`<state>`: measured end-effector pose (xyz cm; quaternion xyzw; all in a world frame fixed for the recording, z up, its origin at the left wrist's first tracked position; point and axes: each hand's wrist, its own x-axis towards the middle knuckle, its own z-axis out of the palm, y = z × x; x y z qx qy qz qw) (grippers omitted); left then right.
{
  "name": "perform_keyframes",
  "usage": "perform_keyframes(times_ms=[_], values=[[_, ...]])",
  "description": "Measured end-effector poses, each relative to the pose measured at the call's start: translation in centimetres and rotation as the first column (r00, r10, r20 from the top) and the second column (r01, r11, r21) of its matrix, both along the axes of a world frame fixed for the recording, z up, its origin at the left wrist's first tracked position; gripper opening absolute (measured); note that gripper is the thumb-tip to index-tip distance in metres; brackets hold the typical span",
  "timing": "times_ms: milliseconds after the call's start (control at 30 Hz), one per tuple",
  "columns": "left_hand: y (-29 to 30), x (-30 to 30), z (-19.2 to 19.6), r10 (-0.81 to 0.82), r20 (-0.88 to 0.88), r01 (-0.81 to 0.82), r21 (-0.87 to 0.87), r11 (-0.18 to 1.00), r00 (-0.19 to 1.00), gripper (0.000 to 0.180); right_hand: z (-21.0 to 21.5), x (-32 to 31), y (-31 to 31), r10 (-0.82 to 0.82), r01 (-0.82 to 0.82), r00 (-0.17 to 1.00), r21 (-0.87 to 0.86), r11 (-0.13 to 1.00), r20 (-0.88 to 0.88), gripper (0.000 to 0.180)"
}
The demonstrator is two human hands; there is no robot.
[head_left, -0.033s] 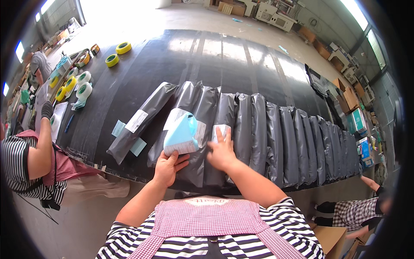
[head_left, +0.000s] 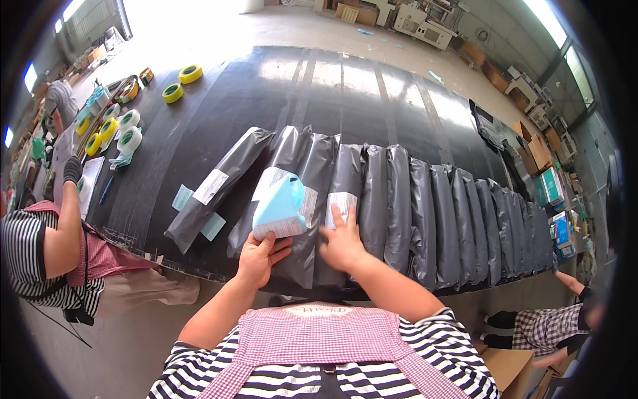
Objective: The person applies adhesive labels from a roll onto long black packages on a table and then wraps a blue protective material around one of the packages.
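A row of grey plastic mailer parcels [head_left: 375, 199] lies side by side on the black table. My left hand [head_left: 259, 258] pinches a folded strip of shipping labels [head_left: 282, 209], white in front with light blue backing curling behind, above the left parcels. With fingers stretched out, my right hand [head_left: 342, 246] touches a white label [head_left: 341, 203] on a parcel right of the strip; its fingertips rest on the label's lower part. Further left, a slanted parcel [head_left: 229, 179] carries a white label [head_left: 211, 186], with light blue paper pieces [head_left: 212, 227] beside it.
Yellow tape rolls [head_left: 190, 73] and more rolls [head_left: 129, 140] sit on the table [head_left: 219, 86] at left, near a blue pen [head_left: 106, 189]. A person's gloved hand [head_left: 72, 171] reaches in there. Another person [head_left: 545, 326] is at right, near a cardboard box [head_left: 508, 369].
My right hand has slid slightly down toward me over the label, uncovering more of its upper part. My left hand and the strip are still.
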<state>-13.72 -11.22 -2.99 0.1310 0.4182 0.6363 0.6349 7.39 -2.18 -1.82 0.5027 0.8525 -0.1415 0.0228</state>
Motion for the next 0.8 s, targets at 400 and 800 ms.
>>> perform_keyframes(times_ms=[400,800], values=[[1.5,2.4,7.7,-0.194,0.198,0.189,0.045,0.981,0.961,0.033,9.5,1.1,-2.7,0.599,-0.255,0.712,0.661,0.706,-0.365,0.039],[0.7,4.4,8.2,-0.267,-0.568,0.413,0.145,0.899,0.779,0.012,9.8,4.1,-2.5,0.088,-0.101,0.507,0.043,0.994,-0.857,0.028]])
